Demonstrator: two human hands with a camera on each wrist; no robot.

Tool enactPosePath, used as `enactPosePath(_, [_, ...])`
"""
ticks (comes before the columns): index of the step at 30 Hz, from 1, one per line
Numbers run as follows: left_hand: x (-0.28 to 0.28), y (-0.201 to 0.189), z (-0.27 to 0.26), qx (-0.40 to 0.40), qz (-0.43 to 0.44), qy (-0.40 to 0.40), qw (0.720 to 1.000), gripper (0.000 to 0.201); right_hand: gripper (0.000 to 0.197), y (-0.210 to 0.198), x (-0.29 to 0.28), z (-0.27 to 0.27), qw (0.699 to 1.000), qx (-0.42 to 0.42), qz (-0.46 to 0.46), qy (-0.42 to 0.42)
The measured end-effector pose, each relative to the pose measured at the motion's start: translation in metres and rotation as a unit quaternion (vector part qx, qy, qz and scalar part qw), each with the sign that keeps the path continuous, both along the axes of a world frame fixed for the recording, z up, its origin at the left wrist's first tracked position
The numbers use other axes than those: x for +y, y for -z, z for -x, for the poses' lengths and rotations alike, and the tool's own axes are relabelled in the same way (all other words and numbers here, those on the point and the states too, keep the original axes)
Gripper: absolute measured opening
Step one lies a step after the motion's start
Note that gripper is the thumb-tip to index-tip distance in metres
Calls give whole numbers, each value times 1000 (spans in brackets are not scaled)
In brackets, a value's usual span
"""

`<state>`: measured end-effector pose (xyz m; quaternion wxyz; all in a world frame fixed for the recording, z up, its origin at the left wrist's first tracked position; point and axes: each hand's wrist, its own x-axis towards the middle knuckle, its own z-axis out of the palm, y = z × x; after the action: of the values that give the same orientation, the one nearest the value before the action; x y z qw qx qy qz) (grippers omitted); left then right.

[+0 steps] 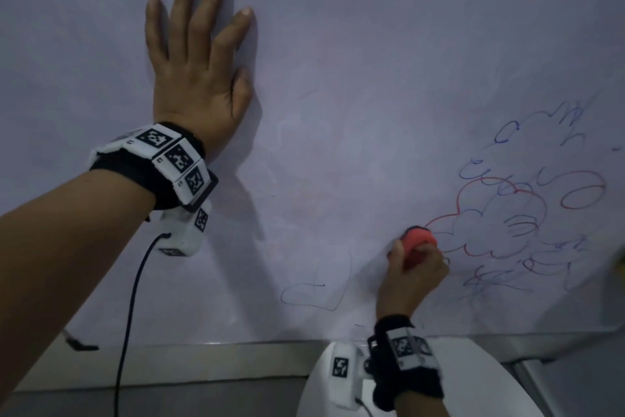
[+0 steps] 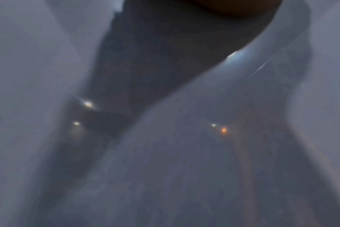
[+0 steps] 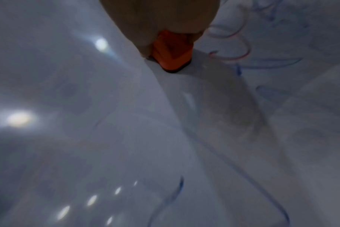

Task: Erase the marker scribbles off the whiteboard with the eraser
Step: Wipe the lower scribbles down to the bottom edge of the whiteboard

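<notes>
A whiteboard (image 1: 338,95) fills the head view. Red and blue marker scribbles (image 1: 527,210) cover its lower right, and a thin dark loop (image 1: 314,295) is drawn lower centre. My right hand (image 1: 414,276) grips an orange eraser (image 1: 419,242) and presses its dark pad on the board at the left end of the scribbles. In the right wrist view the eraser (image 3: 172,53) sits under my palm, with scribbles (image 3: 239,46) to its right. My left hand (image 1: 198,58) lies flat on the board at upper left, fingers spread. The left wrist view is dark and blurred.
The board's metal bottom frame (image 1: 220,345) runs along the bottom of the head view. A white rounded object (image 1: 480,379) lies below the frame at lower right. A black cable (image 1: 130,308) hangs from my left wrist camera. A faint erased smear covers the board's middle.
</notes>
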<state>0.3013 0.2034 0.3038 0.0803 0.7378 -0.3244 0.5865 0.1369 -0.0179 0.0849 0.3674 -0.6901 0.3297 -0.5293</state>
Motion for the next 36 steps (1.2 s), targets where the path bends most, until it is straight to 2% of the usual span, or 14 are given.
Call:
enactPosePath(4, [1,0,0,-7,-1,0,1000,48,20,11,68,-8,978,87,114,-149])
enactPosePath(6, [1,0,0,-7,-1,2,1000,47,27,12,67,-7,971,97,132,-172])
enactPosePath(11, [1,1,1,3,2,-2,1000,48,27,-25,13,-4,991,-31,99,-89])
enactPosePath(15, [0,2,1,-1,1,-2,1000,48,17,-17,22,-10,981,11,158,-110])
enactPosePath(18, [1,2,0,-1,5,-2,1000,48,22,44,37,7,981,91,8,-169])
enactPosePath(20, [0,1,1,0,7,-2,1000,48,11,63,38,17,957,154,-105,-223])
enactPosePath(22, [0,0,1,1,8,-1,1000,48,5,51,29,21,949,196,-2,-246])
enactPosePath(25, [0,1,3,8,5,-2,1000,51,9,2,16,5,974,84,156,-143])
enactPosePath(26, [0,1,3,10,5,1,1000,51,10,-10,16,-3,967,89,211,-110])
enactPosePath(29, [1,1,4,12,5,0,1000,51,13,16,40,-13,901,213,298,-234])
enactPosePath(32, [1,0,3,9,6,-2,1000,50,22,83,44,8,717,324,468,-402])
enactPosePath(33, [1,0,3,10,5,-1,1000,50,22,91,28,12,672,333,518,-412])
enactPosePath(34, [-1,0,3,10,4,1,1000,50,22,90,19,13,654,306,569,-393])
enactPosePath(36, [-1,0,2,8,4,1,1000,50,30,64,10,3,694,210,618,-305])
